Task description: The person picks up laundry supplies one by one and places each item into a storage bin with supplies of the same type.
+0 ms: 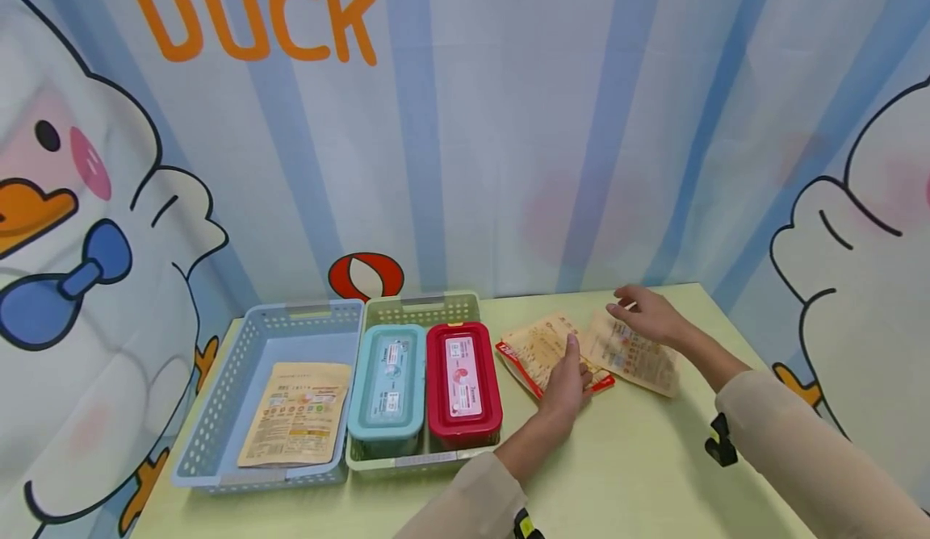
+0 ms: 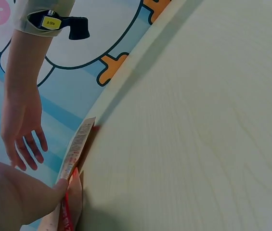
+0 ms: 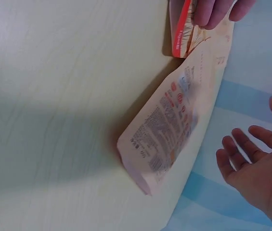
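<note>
My left hand rests on a beige printed pouch with a red edge, its thumb stretched over the near side. Seen from the right wrist, the left fingers lie on that pouch's face. Beside it, a second beige pouch with small printed text lies at a slant, meeting the red-edged one. Just above this second pouch hovers my right hand, fingers loosely bent and holding nothing. In the right wrist view, a gap shows between the right hand and the pouch.
A blue basket on the left holds another beige pouch. Next to it, a green basket contains a teal-lidded box and a red-lidded box. Behind the pale table hangs a striped duck-print curtain.
</note>
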